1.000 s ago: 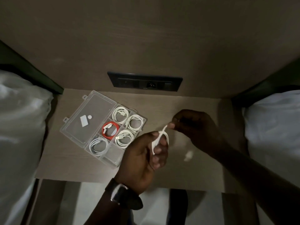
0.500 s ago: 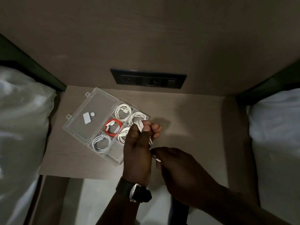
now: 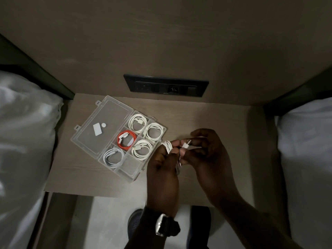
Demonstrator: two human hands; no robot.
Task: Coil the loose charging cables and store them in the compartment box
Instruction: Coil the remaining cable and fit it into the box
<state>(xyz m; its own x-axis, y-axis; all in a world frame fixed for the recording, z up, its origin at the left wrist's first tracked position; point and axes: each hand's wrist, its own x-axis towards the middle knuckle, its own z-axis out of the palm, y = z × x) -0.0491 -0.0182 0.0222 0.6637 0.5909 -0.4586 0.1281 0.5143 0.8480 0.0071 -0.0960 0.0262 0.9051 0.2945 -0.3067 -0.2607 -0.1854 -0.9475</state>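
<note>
Item, nearest: left hand (image 3: 164, 169), wristwatch (image 3: 166, 225) on its wrist, fingers closed around a white cable (image 3: 168, 147) wound into a small bundle. The bundle was held above the tabletop (image 3: 215, 119), just right of the compartment box (image 3: 118, 141).

Item: right hand (image 3: 206, 155), fingers pinched on the cable's white plug end (image 3: 186, 145), close against the left hand. Judged: the last turn or tuck of the coil was in hand.

Item: compartment box, clear plastic, lid (image 3: 100, 130) lying open to the left. Five of six compartments held coils: four white, one orange cable (image 3: 126, 142) in the middle of the left column. The nearest right compartment (image 3: 130, 167) looked empty.

Item, farthest: dark socket panel (image 3: 166, 86) on the wall behind.

Status, judged: five cables stored; one being finished, then to be laid in the vacant compartment. No other loose cable showed on the tabletop. Lid not yet closed.

Change against half a second earlier: the left hand had stood over the box's right edge with the right hand below it; the hands had since shifted right, clear of the box, and the right hand had come up level to take the plug.
</note>
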